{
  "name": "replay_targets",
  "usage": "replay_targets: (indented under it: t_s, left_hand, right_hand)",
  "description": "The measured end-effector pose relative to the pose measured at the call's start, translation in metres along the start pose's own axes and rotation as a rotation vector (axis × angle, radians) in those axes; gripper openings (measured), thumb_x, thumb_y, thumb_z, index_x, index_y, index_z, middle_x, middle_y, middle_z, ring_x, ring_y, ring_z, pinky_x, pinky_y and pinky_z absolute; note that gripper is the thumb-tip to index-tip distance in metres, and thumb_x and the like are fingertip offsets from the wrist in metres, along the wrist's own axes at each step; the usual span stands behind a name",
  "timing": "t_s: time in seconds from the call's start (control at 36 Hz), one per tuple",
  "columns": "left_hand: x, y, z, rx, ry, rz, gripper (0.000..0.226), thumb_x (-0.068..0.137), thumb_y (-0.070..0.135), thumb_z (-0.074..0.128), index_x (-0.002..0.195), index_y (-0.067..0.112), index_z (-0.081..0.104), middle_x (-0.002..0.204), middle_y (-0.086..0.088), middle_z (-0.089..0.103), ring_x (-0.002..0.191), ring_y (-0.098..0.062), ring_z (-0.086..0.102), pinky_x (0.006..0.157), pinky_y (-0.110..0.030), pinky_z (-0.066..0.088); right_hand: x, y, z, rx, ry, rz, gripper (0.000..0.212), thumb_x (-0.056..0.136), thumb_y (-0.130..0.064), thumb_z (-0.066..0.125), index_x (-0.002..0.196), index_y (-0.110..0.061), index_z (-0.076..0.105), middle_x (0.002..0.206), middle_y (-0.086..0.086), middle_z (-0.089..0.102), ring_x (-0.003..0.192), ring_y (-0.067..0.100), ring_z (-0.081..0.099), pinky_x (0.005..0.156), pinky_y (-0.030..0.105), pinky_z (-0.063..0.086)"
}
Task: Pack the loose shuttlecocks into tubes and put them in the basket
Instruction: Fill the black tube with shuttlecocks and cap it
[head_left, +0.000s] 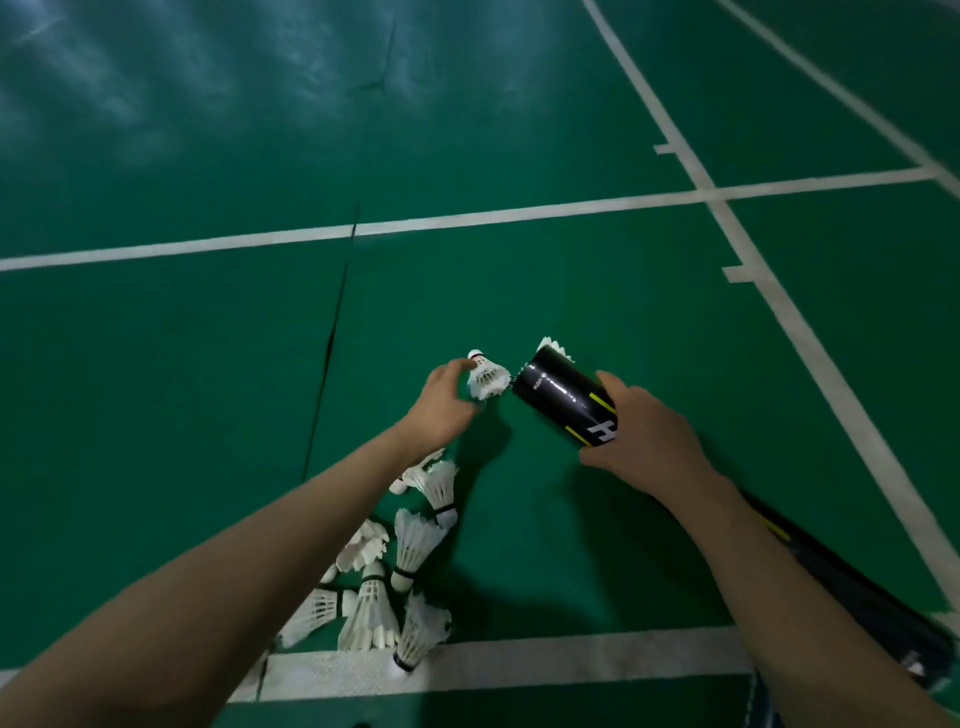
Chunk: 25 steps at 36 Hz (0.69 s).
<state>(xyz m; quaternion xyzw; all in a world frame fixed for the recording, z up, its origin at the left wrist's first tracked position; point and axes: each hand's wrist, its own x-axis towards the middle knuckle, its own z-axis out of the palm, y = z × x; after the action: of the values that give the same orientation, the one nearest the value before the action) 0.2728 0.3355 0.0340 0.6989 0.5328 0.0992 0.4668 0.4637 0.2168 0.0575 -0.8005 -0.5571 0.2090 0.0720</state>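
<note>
My left hand (441, 405) pinches a white feathered shuttlecock (485, 376), cork end pointing up and away. My right hand (649, 441) grips a black tube (563, 397) with yellow stripes and white lettering, tilted away from me. White feathers (555, 347) stick out of the tube's far end. The held shuttlecock's skirt is just left of the tube, almost touching it. A heap of several loose white shuttlecocks (384, 577) lies on the green floor under my left forearm. No basket is in view.
Green court floor (208, 364) with white lines; one line (519, 662) runs across just in front of the heap. A dark floor seam (332, 332) runs at left. Another dark tube-like object (841, 582) lies on the floor under my right forearm.
</note>
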Motion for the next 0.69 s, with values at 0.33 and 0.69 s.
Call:
replay_targets:
  t_s: [0.33,0.69]
  left_hand:
    - [0.078,-0.049,0.032,0.668,-0.163,-0.027,0.079,0.084,0.003,0.048,0.151,0.011,0.006,0.159,-0.004,-0.013,0.145,-0.034,-0.011,0.118,-0.050,0.010]
    - [-0.001,-0.002,0.030,-0.532,0.350,0.022,0.014,0.094,0.029,0.054,0.093,0.019,0.064,0.095,0.005,0.064,0.099,-0.016,0.059,0.088,-0.024,0.044]
  right_hand:
    - [0.025,0.025,0.024,-0.058,-0.062,0.073,0.098,0.073,-0.046,0.072,0.149,-0.025,0.014,0.129,0.004,0.049,0.112,0.024,0.052,0.091,0.039,0.045]
    - [0.002,0.040,0.012,-0.107,-0.020,-0.018,0.096,0.073,-0.045,0.072,0.148,-0.027,0.014,0.126,0.002,0.049,0.112,0.022,0.049,0.093,0.039,0.044]
